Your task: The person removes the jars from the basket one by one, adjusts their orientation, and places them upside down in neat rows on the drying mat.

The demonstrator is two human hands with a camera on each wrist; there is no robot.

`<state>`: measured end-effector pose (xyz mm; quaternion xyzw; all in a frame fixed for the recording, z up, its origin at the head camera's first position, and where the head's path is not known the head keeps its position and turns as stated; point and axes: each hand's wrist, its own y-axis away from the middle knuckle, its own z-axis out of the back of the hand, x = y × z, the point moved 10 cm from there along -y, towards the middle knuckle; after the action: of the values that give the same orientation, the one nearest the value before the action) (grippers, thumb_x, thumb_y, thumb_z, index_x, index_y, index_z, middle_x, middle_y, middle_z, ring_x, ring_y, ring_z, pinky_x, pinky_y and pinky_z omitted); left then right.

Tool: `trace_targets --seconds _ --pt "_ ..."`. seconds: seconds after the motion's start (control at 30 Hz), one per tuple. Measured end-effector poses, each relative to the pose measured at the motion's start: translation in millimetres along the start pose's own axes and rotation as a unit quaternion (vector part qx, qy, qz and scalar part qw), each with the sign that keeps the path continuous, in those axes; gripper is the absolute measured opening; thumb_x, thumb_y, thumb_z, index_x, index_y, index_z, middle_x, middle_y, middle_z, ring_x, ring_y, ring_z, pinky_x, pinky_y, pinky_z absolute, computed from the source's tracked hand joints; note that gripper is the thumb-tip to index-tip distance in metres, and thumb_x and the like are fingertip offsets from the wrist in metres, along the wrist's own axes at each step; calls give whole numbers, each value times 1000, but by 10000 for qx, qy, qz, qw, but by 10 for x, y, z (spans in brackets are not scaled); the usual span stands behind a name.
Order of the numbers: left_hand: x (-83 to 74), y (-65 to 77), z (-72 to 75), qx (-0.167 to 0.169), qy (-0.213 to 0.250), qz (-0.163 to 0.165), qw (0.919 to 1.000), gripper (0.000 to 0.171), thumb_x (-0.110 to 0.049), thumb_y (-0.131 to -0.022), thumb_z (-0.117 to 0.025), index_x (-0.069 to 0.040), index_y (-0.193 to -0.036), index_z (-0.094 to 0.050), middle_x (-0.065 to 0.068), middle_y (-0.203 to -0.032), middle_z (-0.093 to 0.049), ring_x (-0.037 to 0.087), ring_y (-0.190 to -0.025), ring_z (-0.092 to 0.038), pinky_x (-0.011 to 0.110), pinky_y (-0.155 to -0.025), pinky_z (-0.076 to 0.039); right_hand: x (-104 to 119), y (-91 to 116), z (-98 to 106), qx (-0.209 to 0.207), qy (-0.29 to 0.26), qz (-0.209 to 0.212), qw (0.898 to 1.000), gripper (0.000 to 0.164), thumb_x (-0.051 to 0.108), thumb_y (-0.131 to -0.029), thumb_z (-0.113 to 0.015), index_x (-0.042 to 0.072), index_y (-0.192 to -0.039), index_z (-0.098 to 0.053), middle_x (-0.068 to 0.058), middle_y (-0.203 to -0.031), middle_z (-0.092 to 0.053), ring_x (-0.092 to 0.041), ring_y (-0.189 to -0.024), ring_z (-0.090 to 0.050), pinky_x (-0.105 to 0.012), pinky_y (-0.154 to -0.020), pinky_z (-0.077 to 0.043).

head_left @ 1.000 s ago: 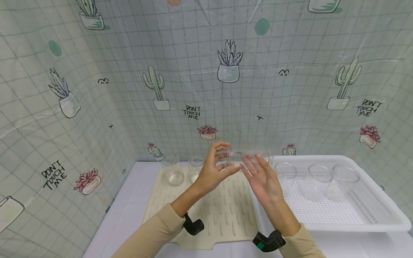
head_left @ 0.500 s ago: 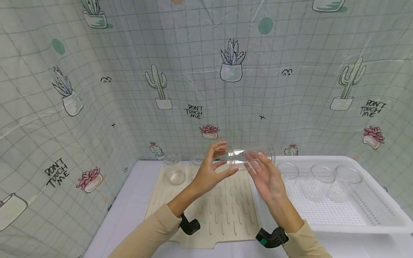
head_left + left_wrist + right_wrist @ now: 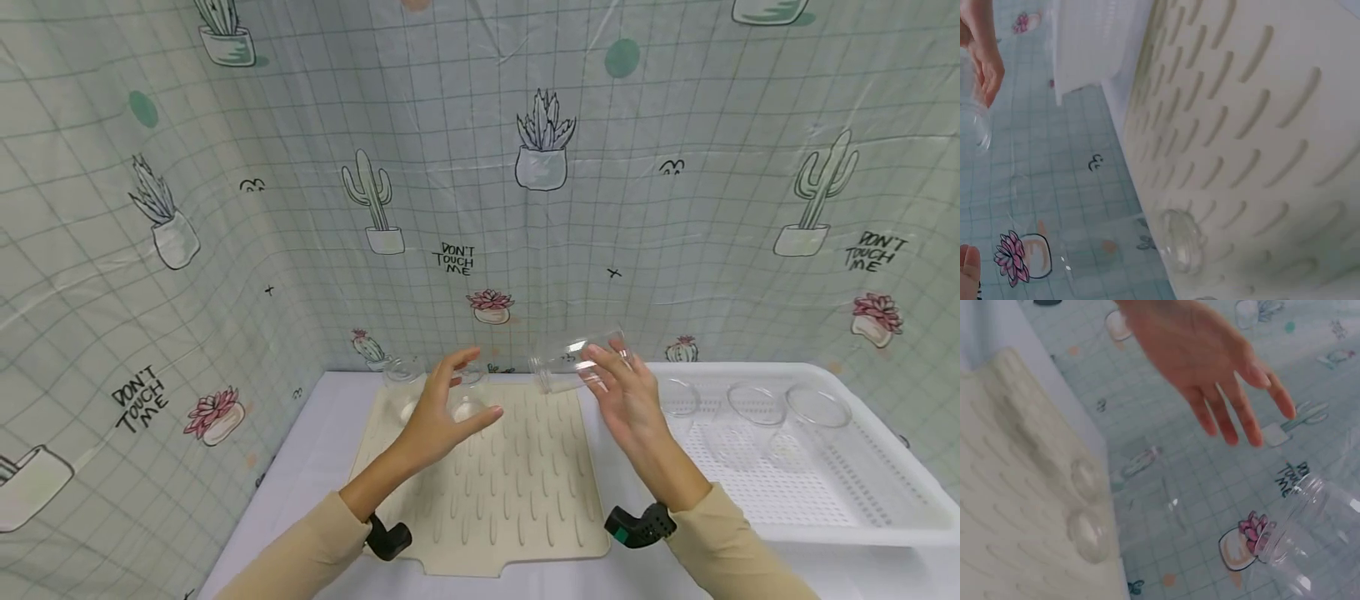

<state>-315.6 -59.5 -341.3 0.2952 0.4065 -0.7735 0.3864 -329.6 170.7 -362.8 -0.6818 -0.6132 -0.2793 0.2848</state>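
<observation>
A clear jar (image 3: 558, 364) with a threaded neck lies tilted in the air, its neck toward the left. My right hand (image 3: 626, 396) grips it near the other end. To the left, my left hand (image 3: 435, 421) is apart from it, thumb and fingers spread with nothing between them. Behind that hand, two clear jars (image 3: 468, 404) stand at the back of the beige ridged mat (image 3: 517, 475), partly hidden by the fingers. In the right wrist view, the held jar's threaded neck (image 3: 1291, 519) shows at lower right, below the left hand (image 3: 1204, 362).
A white perforated tray (image 3: 847, 533) stands on the right, with three clear containers (image 3: 756, 404) toward its back. The white table (image 3: 300, 467) shows around the mat. A patterned curtain (image 3: 465, 167) hangs closely behind and at the left.
My left hand has let go of the jar's neck end and moved left and down. The right hand keeps hold of the jar, which now tilts neck downward.
</observation>
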Motion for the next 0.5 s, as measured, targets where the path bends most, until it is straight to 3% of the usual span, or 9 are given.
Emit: trace_targets --seconds 0.1,0.23,0.33,0.5 --pt "153 110 110 -45 -318 207 9993 74 -48 -78 -68 -39 -139 -28 -17 -141 -26 15 -125 -31 49 -97 -33 -25 -59 23 -89 395 -5 9992 54 4 -88 -59 9 -132 -28 -1 -105 -52 -15 -102 -55 -39 -103 -31" --pt "288 246 249 -132 -771 211 9967 75 -49 -78 -67 -35 -140 -28 -16 -141 -26 15 -129 -25 55 -97 -30 -79 -142 64 -243 734 -25 9970 77 3 -86 -63 7 -144 -13 0 -102 -52 -12 -96 -56 -41 -104 -28" --pt "381 338 330 -226 -1102 200 9935 74 -49 -79 -67 -34 -140 -29 -12 -143 -28 15 -132 -21 55 -99 -28 -125 -201 101 -416 1005 -17 9941 83 4 -84 -66 7 -145 -10 2 -96 -54 -12 -96 -55 -41 -103 -29" --pt "573 518 409 -288 -1396 408 9889 74 -49 -78 -68 -31 -140 -32 -4 -145 -28 17 -134 -20 57 -100 -25 -240 -289 136 -654 1637 -79 9843 83 5 -80 -70 7 -143 -16 -6 -120 -42 -17 -111 -44 -36 -100 -33"
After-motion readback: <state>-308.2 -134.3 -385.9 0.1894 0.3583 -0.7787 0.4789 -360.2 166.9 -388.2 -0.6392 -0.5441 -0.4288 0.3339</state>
